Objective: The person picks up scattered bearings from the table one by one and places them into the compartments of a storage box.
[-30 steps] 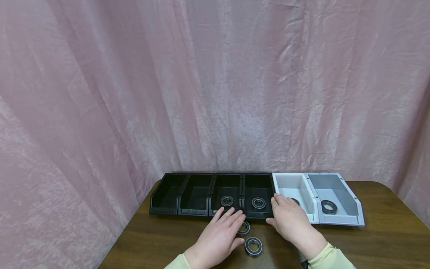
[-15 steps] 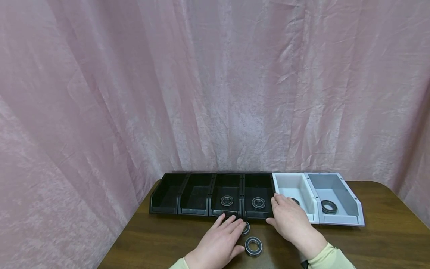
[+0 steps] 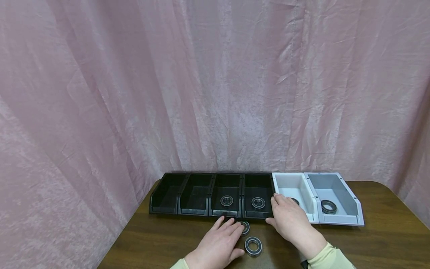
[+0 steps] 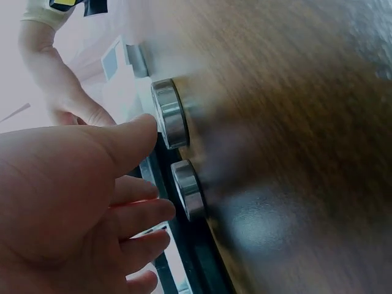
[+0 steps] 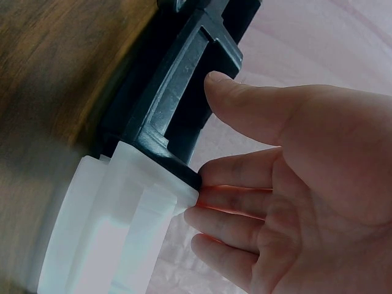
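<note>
My left hand [image 3: 216,244] hovers low by two ring-shaped ball bearings on the wooden table, its fingers relaxed and slightly spread. The farther bearing [image 3: 246,228] is partly hidden by its fingertips; the nearer bearing [image 3: 253,246] lies just right of the thumb. In the left wrist view the thumb reaches close to one bearing [image 4: 173,116], and the other bearing [image 4: 188,191] is beside the fingers; contact is unclear. My right hand [image 3: 290,218] rests at the junction of a black bin [image 3: 258,183] and a white bin [image 3: 292,182], fingertips at their edges in the right wrist view.
A row of open-front bins stands at the table's back, with black bins on the left and a grey bin [image 3: 330,186] at the right end. Single bearings lie in several bins, including a dark bearing [image 3: 328,207]. A pink curtain [image 3: 215,93] hangs behind.
My left hand has drawn back a little from the black bins' front edge, its fingertips now over the farther bearing's left side. The right hand has stayed put.
</note>
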The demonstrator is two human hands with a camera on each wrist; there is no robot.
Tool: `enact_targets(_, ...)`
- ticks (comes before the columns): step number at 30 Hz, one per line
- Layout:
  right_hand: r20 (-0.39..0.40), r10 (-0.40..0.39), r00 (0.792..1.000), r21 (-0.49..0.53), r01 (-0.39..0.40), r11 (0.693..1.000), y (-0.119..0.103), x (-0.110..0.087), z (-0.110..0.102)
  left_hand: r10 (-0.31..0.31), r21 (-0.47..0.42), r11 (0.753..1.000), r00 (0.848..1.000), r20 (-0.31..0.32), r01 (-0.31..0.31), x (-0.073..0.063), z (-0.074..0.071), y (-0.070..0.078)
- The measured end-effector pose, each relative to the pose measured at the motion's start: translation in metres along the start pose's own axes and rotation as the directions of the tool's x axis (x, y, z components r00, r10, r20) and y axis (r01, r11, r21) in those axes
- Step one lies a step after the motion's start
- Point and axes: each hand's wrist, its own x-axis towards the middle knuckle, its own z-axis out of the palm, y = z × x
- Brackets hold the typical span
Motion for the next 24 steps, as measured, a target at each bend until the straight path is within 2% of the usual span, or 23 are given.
enact_targets(6, -0.006, -0.003, 1.0, -0.002, 0.003, 1.0, -0.0005, -0.0003, -0.0006, -0.007, 0.018, 1.0, 1.0, 0.015, 0.007, 0.0006, 0.0034, -0.0015)
enact_targets(16, -0.013, -0.012, 1.0, -0.006, 0.012, 1.0, -0.0008, -0.0014, -0.0002, 0.016, 0.018, 1.0, 1.0, 0.009, -0.016, 0.001, 0.0045, -0.0021)
enact_targets(24, -0.007, -0.011, 1.0, -0.013, 0.011, 1.0, -0.0014, -0.0004, -0.0017, -0.009, 0.002, 1.0, 0.999, 0.049, 0.009, 0.0028, 0.0056, -0.0022)
